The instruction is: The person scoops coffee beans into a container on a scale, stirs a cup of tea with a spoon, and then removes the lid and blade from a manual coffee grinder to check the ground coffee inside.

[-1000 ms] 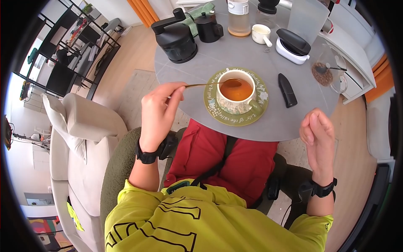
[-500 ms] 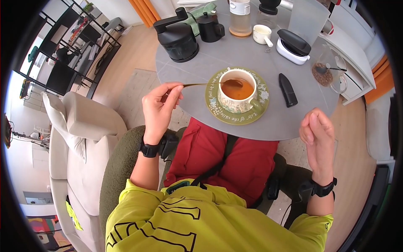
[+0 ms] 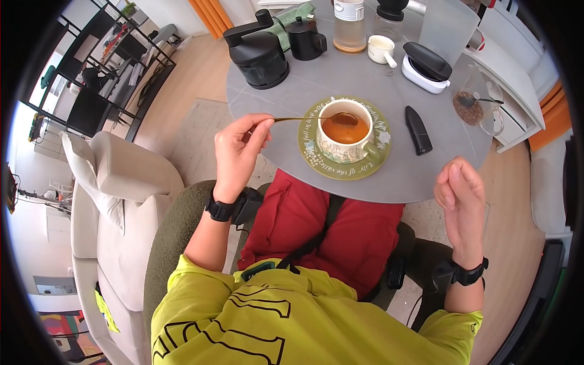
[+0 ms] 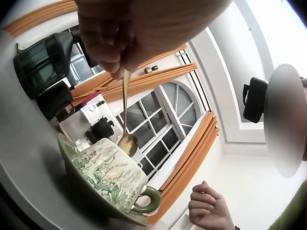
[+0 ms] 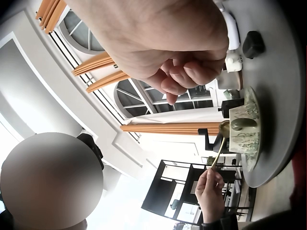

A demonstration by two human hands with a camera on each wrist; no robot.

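Observation:
Pinched between my left hand's point(image 3: 238, 155) thumb and fingers is the handle end of a thin gold spoon point(image 3: 298, 118). Its bowl point(image 4: 128, 143) shows at the rim of a patterned cup point(image 4: 111, 175) in the left wrist view, over reddish-brown liquid point(image 3: 344, 132) in the head view. The cup point(image 3: 334, 150), its green handle toward the lower right, stands on a green lettered saucer point(image 3: 310, 159). My right hand point(image 3: 463, 204) hangs in the air off the table's right edge, its fingers loosely curled and holding nothing; the right wrist view shows this hand point(image 5: 177, 52) large.
On the grey table point(image 3: 389, 182), a black device point(image 3: 417, 131) lies right of the saucer. Farther back stand a black grinder point(image 3: 258, 61), a black pitcher point(image 3: 306, 39), a small white cup point(image 3: 380, 50), a black-and-white case point(image 3: 426, 68) and a glass container point(image 3: 468, 109).
My left hand has moved slightly right and up with the spoon, whose bowl has shifted a little over the cup. My right hand has stayed where it was.

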